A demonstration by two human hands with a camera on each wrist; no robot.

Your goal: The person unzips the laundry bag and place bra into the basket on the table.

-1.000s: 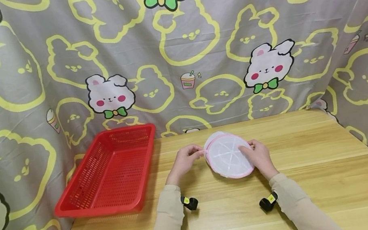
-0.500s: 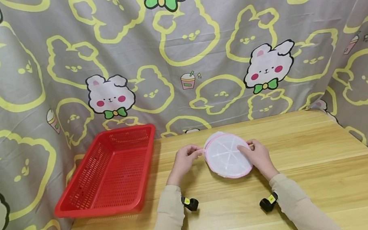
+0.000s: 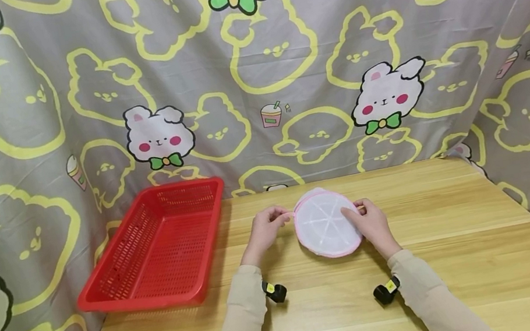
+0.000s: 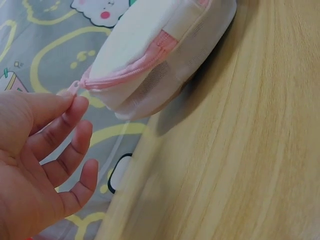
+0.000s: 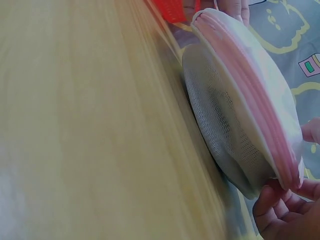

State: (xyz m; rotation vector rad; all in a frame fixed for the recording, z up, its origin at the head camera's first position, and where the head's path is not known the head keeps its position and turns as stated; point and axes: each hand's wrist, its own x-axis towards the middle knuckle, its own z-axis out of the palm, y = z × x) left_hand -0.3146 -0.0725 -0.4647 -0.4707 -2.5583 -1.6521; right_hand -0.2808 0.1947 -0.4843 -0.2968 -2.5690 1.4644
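A round white mesh laundry bag [image 3: 329, 237] with pink edging stands tilted above the middle of the table, its flat top with spoke-like lines facing me in the head view. At its left edge, my left hand [image 3: 265, 232] pinches the zipper pull [image 4: 74, 88] between thumb and forefinger; the other fingers are spread loosely. The pink zipper [image 5: 252, 102] runs along the bag's rim, with grey mesh [image 5: 215, 107] below it. My right hand [image 3: 371, 226] grips the opposite edge, thumb on the top face and fingers behind, partly hidden.
On the left of the wooden table [image 3: 454, 274] sits a red perforated plastic basket [image 3: 197, 293] with nothing seen inside. A grey curtain [image 3: 313, 139] with cartoon prints hangs along the back and both sides.
The bag has shifted slightly left and turned a little, so less of its back part shows behind the top. Both hands keep their hold and have barely moved.
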